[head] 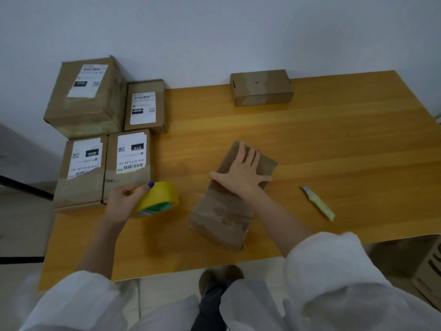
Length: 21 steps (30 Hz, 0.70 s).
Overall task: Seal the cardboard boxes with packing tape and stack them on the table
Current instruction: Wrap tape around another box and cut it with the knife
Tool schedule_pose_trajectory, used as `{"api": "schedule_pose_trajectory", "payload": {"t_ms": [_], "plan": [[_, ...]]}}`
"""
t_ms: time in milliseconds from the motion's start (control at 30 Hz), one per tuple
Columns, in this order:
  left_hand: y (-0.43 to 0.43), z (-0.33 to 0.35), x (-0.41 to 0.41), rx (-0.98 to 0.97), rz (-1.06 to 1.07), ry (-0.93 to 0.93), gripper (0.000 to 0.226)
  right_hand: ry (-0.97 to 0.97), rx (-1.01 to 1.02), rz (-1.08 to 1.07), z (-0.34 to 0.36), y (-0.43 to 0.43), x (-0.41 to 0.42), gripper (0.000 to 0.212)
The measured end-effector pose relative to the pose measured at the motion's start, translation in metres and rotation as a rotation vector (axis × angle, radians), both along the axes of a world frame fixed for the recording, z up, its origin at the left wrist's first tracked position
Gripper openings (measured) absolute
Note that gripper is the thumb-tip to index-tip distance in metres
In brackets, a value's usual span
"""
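White sleeves [334,271] frame the bottom of the view, both forearms reaching over the orange-yellow wooden counter [334,139]. The right grip [241,173] lies flat and wide, fingers spread, pressing on the far half of the plain brown cardboard box [224,211], which sits mid-counter. The box's long axis runs away from the person, its far end angled a little to the right. Glossy bands cross the near half of the box and look like tape already laid.

The left grip [124,197] is curled round the yellow roll of packing tape [160,199], thumb over its rim. The roll sits near the box's left side without touching it, so the left grip is the one to carry tape rightward, probably across the box.

A pale-handled small knife [317,201] lies to the right, nearer the right grip. Label-bearing cardboard boxes [128,161] sit at the left edge, and a small brown carton [261,88] at the far edge.
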<state>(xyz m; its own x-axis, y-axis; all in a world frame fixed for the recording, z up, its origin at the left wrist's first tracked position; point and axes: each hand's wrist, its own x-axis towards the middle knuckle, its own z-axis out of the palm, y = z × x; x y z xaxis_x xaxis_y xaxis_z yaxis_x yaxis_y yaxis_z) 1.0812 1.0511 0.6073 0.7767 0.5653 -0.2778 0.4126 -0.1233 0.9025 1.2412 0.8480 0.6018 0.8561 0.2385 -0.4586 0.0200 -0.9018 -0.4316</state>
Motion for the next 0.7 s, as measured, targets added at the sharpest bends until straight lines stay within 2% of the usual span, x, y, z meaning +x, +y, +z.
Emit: {"api": "schedule_pose_trajectory", "payload": {"t_ms": [67, 167, 300, 367, 467, 567, 700], "plan": [[0.000, 0.009, -0.001, -0.032, -0.004, -0.058, 0.043, -0.024, 0.116, -0.012, 0.003, -0.022, 0.001, 0.118], [-0.002, 0.021, 0.001, -0.111, -0.011, -0.112, 0.027, -0.021, 0.378, -0.069, 0.006, -0.058, 0.006, 0.113], [-0.020, 0.040, 0.021, -0.123, -0.133, -0.124, 0.024, 0.144, 0.693, -0.120, 0.001, -0.100, 0.011, 0.115], [-0.033, 0.046, 0.031, -0.098, -0.243, -0.146, 0.031, 0.253, 0.808, -0.128, 0.000, -0.115, 0.011, 0.107], [-0.044, 0.046, 0.042, -0.070, -0.360, -0.174, 0.039, 0.343, 0.808, -0.087, -0.004, -0.129, 0.008, 0.100], [-0.045, 0.046, 0.049, -0.045, -0.372, -0.184, 0.047, 0.426, 0.816, -0.103, -0.003, -0.131, 0.007, 0.105], [-0.040, 0.039, 0.052, -0.061, -0.372, -0.110, 0.035, 0.467, 0.868, -0.083, -0.002, -0.132, 0.009, 0.103]]}}
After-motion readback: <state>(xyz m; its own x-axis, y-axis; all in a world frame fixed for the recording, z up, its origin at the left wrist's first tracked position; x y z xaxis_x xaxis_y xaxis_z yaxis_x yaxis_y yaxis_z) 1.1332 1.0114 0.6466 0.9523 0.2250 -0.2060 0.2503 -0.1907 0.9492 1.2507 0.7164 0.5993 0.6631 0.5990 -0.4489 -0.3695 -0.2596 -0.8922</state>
